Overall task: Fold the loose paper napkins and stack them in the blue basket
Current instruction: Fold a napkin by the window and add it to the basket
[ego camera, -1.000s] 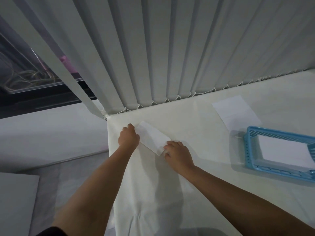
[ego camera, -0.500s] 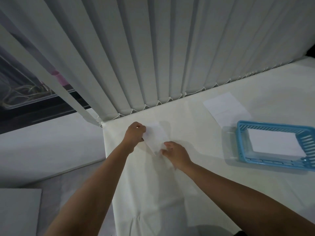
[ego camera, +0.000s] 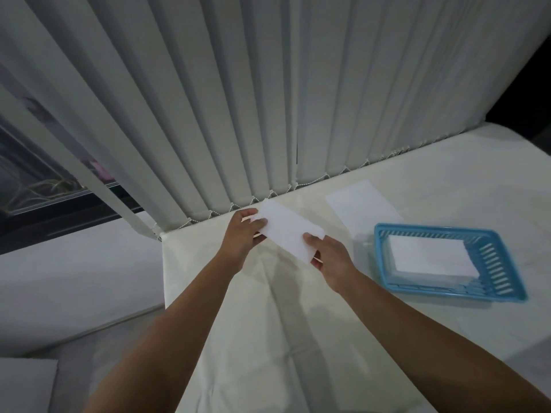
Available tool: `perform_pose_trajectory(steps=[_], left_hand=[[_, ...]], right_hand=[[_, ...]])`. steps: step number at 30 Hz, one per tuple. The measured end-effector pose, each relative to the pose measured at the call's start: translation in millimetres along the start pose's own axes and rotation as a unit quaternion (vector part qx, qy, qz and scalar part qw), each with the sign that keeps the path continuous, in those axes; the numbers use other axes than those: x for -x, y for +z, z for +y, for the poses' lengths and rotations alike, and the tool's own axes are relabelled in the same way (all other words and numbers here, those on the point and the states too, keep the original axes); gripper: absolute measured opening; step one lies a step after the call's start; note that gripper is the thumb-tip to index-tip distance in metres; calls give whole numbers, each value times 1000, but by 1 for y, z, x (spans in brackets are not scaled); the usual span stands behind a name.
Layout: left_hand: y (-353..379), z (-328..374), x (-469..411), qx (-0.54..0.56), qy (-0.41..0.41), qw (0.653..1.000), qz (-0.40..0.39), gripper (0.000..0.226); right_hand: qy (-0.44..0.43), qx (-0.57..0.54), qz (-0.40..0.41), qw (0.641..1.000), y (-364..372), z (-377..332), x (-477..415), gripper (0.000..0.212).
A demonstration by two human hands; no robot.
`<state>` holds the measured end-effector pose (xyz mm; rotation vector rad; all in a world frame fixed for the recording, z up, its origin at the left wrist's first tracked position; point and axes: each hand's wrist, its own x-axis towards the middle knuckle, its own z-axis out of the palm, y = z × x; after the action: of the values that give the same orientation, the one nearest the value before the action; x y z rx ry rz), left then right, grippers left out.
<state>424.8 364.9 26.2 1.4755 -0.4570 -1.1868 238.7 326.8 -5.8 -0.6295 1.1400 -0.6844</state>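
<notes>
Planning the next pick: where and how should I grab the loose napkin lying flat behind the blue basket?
Pinch the loose napkin at its left corner, coming in from the left. It lies flat on the table, so probably only a lifted edge gives purchase; the blue basket crowds its near-right side and the blinds hang close behind, leaving that corner freest.

The folded white paper napkin (ego camera: 287, 234), pressed flat on the cream-covered desk (ego camera: 268, 323) a second ago, is now lifted clear of it. The left hand (ego camera: 243, 236) has gone from pressing to pinching its far end, the right hand (ego camera: 328, 257) its near end, and it has come nearer the blue plastic basket (ego camera: 495, 281).
</notes>
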Motion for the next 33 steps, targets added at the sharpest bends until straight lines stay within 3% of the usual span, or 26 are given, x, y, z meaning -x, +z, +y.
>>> perform_pose_trajectory(steps=[5,18,25,33], left_hand=[[55,-8,7,-12,4,1000,28,37],[217,-54,37,-112,-4,993,25,17],[250,-82,56,-130,-36,990,40,29],[257,-103,50,-195,-44,974,104,28]], right_hand=[[-60,90,44,993,-62,-34,14,3],[-132,171,153,964,-239,-108,26,5],[-98,231,123,960,-289,-107,13,14],[-99,260,140,950,-300,-105,1,3]])
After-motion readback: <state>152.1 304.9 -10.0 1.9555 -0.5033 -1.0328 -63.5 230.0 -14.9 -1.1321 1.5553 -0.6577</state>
